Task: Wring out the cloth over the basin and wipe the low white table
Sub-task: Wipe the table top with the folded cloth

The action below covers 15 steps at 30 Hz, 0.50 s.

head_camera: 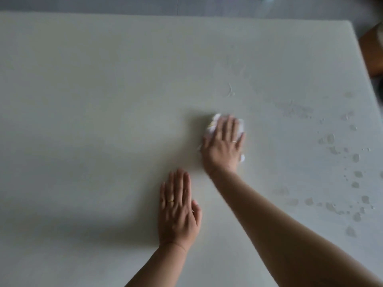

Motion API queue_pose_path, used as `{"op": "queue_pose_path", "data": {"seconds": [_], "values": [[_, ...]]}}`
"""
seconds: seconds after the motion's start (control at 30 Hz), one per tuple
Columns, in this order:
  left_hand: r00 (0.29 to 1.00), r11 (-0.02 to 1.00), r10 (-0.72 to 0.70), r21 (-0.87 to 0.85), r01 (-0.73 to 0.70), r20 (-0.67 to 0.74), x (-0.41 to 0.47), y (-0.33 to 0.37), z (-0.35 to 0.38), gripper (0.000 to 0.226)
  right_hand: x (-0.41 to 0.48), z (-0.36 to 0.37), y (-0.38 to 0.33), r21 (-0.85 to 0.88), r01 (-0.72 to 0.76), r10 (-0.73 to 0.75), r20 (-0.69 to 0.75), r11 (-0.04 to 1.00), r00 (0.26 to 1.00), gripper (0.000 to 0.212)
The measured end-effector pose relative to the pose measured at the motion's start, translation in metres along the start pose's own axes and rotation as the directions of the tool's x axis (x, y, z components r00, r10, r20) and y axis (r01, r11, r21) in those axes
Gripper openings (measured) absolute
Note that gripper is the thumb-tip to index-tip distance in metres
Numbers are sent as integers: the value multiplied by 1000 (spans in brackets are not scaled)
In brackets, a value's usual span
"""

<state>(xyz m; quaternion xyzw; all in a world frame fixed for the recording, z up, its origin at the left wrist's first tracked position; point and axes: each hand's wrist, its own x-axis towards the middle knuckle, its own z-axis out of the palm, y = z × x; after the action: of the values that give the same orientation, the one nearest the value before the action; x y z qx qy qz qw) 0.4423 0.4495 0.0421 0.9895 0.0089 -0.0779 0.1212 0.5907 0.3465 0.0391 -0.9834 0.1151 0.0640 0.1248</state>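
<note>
A crumpled white cloth (215, 119) is pressed against the low white matte surface (83, 90), slightly right of its middle, by the right hand (223, 146). The fingers are laid almost straight and spread over the cloth, flat rather than clenched, so only its edges are seen around them. The left hand (178, 210) is rested palm down on the bare surface, nearer the person, with fingers extended together and nothing held. A thin gold ring (170, 200) is worn on it. Scattered water droplets (356, 158) and wet smears are seen on the right part of the surface.
</note>
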Motion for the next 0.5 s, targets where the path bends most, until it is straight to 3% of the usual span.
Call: {"op": "queue_pose_path", "data": {"seconds": [0.1,0.17,0.23,0.33,0.43,0.5], "values": [[1000,1000,-6,-12,6,20,1,0,-4,64,-15,2,-16,-31,449,-444,103,893,890,59],[1000,999,19,-51,-18,20,1,-2,-5,63,2,-8,7,-65,564,-554,130,823,822,57],[999,993,44,-107,-45,-5,2,-6,-7,63,25,-18,38,-86,472,-465,95,877,880,57],[995,988,70,-132,-79,-69,30,-11,-17,63,55,-28,69,-103,91,-87,44,990,995,59],[982,986,115,-104,-131,-148,96,-15,-31,61,65,-21,46,-54,-227,226,-23,972,974,61],[977,992,91,-66,-105,-193,146,-18,-39,60,61,-11,12,14,-256,256,-45,967,966,62]]}}
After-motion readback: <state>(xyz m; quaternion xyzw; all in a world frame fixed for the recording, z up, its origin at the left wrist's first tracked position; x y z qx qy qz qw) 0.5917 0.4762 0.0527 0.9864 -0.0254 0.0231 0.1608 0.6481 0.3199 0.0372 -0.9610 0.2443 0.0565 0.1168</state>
